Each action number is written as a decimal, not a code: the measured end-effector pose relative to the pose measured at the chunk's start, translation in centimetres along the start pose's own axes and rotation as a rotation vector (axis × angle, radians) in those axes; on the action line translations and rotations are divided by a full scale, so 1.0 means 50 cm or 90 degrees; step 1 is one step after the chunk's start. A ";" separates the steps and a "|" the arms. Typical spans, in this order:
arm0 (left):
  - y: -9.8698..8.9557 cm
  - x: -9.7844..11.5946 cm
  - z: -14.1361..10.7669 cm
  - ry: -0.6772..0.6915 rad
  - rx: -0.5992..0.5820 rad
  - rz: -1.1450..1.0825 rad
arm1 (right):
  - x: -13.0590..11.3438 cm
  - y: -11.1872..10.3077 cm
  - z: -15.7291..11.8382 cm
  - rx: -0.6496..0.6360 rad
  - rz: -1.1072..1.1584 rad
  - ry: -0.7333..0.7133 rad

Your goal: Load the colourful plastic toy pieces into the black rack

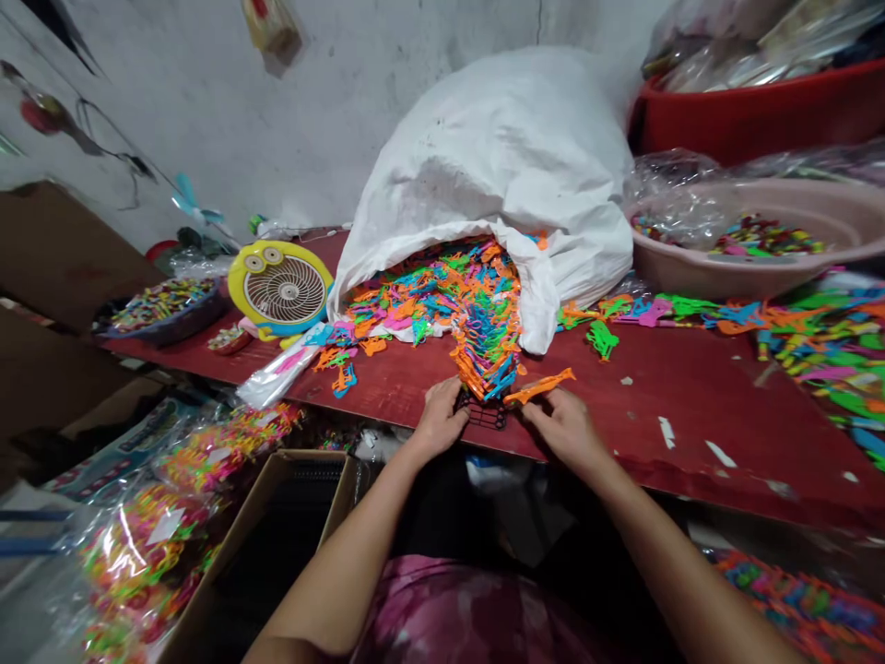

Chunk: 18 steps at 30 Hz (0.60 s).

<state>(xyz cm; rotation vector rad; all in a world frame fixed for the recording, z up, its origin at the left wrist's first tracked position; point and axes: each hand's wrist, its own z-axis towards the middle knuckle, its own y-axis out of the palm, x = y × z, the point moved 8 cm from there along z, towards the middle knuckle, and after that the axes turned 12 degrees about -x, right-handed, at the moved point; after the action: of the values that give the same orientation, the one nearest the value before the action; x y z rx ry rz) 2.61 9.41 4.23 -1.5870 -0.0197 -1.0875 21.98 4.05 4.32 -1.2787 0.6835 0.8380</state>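
Observation:
My left hand (442,417) is closed on the left side of a black plastic grid frame (488,417) at the table's front edge. Rows of small gun-shaped plastic toys (488,346) in orange, blue, green and pink stand packed together just behind the frame. Between the thumb and fingers of my right hand (563,426) is an orange toy gun (543,386), beside the right end of the frame. Behind them a large white sack (498,138) lies with its mouth towards me, and many more loose toys (407,290) spill out of it.
A yellow fan (287,288) and a dark basin of small pieces (162,309) stand to the left. On the right are a pink basin (761,263), a red tub (767,115) and piled toys (836,355). Below the red table (691,406) sits a cardboard box (277,516).

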 end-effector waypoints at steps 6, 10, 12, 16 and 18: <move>-0.003 -0.004 0.001 -0.002 0.007 0.009 | -0.021 0.027 0.000 0.010 -0.022 -0.046; -0.003 -0.001 -0.001 -0.011 0.012 -0.007 | -0.055 0.039 -0.002 -0.024 -0.029 -0.121; -0.003 0.000 -0.001 -0.009 0.008 -0.013 | -0.043 0.031 0.000 -0.004 -0.045 -0.083; -0.003 0.002 0.000 0.000 0.004 -0.009 | -0.001 0.017 0.007 -0.010 -0.013 0.018; -0.003 0.002 0.000 0.003 0.005 -0.005 | 0.011 0.016 0.008 -0.033 0.039 0.055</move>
<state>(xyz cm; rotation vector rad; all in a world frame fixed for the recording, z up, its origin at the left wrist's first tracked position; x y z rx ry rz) 2.57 9.42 4.40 -1.5786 -0.0277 -1.0959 21.58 4.61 3.52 -1.3522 0.7779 0.8594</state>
